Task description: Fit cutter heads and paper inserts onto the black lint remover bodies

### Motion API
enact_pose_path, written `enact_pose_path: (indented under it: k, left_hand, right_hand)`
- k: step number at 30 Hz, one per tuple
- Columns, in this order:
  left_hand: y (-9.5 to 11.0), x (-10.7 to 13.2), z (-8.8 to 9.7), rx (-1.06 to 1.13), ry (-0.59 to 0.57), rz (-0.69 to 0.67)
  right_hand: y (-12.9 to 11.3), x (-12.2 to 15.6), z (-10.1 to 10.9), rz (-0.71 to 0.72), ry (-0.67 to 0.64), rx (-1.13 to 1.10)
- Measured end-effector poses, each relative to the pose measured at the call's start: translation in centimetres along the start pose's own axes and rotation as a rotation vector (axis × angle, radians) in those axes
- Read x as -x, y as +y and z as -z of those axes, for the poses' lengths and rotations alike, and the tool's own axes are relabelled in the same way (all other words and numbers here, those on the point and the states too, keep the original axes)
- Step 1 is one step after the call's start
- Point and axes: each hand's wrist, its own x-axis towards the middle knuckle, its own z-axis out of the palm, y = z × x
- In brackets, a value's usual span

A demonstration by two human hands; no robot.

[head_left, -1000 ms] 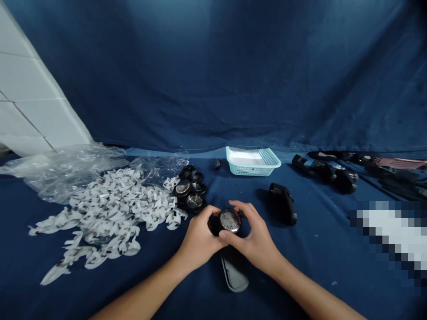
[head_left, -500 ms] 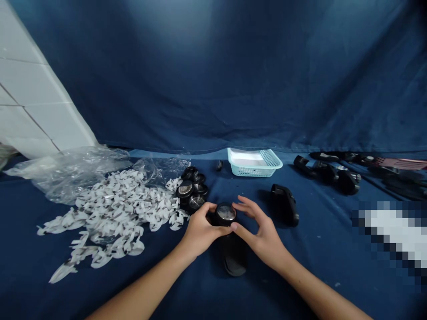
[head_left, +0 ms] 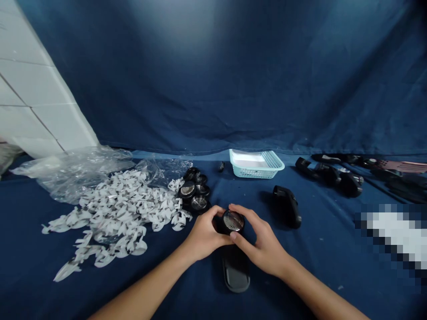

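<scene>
Well, from afar I have left hand (head_left: 203,235) and right hand (head_left: 263,242) both gripping the device (head_left: 236,274) around its mesh head (head_left: 233,221) — front and centre, just right of the black heads (head_left: 199,203) — and reckon an uneven push from one side could make it tip and slip.

The caps (head_left: 199,203) and a parts heap (head_left: 125,204) lie left of the device (head_left: 236,266), a basket (head_left: 256,173) behind.

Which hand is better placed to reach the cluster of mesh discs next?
Probably the left hand: it sits beside the mesh discs, while the right hand lies farther off, past the held disc.
</scene>
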Motion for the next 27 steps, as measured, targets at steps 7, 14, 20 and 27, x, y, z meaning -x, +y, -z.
enact_pose_path:
  k: [7, 14, 20, 27]
  left_hand:
    - [-0.4, -0.4, 0.2, 0.034, 0.052, -0.006]
    - [-0.2, -0.4, 0.2, 0.029, 0.078, 0.012]
    - [0.4, -0.1, 0.2, 0.048, -0.033, -0.011]
    - [0.8, 0.5, 0.0, -0.003, -0.062, -0.048]
  right_hand:
    - [-0.1, 0.0, 0.1, -0.012, 0.047, 0.092]
    - [0.0, -0.2, 0.1, -0.020, 0.063, 0.127]
    - [0.2, -0.4, 0.1, -0.060, 0.090, 0.022]
    - [-0.1, -0.3, -0.5, -0.126, 0.084, -0.045]
